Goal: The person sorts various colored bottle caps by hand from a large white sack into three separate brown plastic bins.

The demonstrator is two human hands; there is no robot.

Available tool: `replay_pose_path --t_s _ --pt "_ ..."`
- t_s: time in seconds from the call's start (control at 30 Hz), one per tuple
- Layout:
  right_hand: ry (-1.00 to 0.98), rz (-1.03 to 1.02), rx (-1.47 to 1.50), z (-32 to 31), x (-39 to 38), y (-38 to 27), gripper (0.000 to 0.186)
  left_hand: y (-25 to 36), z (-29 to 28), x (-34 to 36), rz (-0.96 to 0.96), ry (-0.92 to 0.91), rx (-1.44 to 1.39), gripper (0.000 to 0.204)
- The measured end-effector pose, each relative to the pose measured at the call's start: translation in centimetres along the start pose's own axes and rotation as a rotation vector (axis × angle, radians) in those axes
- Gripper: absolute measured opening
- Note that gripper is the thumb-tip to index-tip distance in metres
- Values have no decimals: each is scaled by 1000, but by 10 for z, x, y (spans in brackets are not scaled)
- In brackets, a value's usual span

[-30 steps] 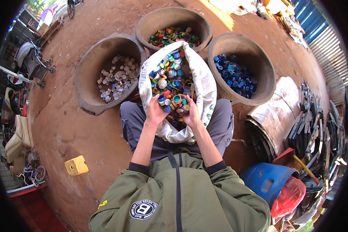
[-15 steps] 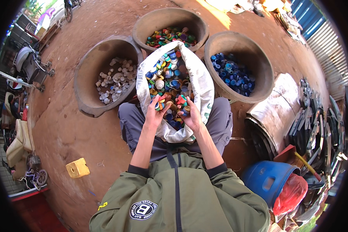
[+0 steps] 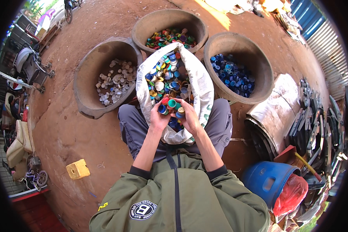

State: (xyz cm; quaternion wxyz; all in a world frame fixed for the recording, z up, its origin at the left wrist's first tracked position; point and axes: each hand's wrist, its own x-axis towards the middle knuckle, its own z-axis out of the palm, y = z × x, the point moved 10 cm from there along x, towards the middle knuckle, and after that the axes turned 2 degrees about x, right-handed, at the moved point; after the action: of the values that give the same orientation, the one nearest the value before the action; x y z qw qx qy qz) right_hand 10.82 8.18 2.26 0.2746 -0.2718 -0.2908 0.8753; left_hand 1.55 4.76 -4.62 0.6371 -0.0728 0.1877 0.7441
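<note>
Between my knees a white woven sack [image 3: 202, 79] stands with its mouth rolled open, full of mixed plastic bottle caps [image 3: 158, 86]. Over its near side, my left hand [image 3: 157, 119] curls around several caps, among them a blue cap [image 3: 162, 110] and a red cap [image 3: 165, 101]. My right hand [image 3: 191, 120] is close beside it, fingers bent around more caps, including a yellowish cap [image 3: 181, 110]. A green cap [image 3: 171, 103] sits between the two hands; which one bears it, I cannot tell.
White caps lie in the left basin [image 3: 86, 73], mixed red and green caps in the far basin [image 3: 143, 23], blue caps in the right basin [image 3: 259, 50]. A yellow block [image 3: 77, 169] rests on the dirt floor. At right are a blue drum [image 3: 265, 178] and stacked sheets [image 3: 274, 112].
My hands have drawn closer together, bringing the held caps nearer each other. The left hand has turned inward, and the green cap now shows between them.
</note>
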Motion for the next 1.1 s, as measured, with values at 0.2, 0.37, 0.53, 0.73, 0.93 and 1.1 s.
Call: replay_pose_path --t_s 0.2,0.37,0.53,0.73,0.93,1.1 --pt "-49 20 29 11 -11 -4 41 3 12 -19 6 149 78 37" --pt "-65 50 -104 6 -9 3 43 4 4 -15 32 117 94 40" --pt "-79 -8 -444 11 -10 -11 42 -3 0 -14 -22 59 -52 41" --pt "-75 -22 -433 13 -9 -18 40 -7 12 -17 -69 -95 -122 40" --pt "18 -64 -340 11 -13 -26 36 -7 10 -17 -28 -18 -90 36" --pt "-45 -43 -159 26 -17 -24 36 -8 4 -17 -21 -25 -75 38"
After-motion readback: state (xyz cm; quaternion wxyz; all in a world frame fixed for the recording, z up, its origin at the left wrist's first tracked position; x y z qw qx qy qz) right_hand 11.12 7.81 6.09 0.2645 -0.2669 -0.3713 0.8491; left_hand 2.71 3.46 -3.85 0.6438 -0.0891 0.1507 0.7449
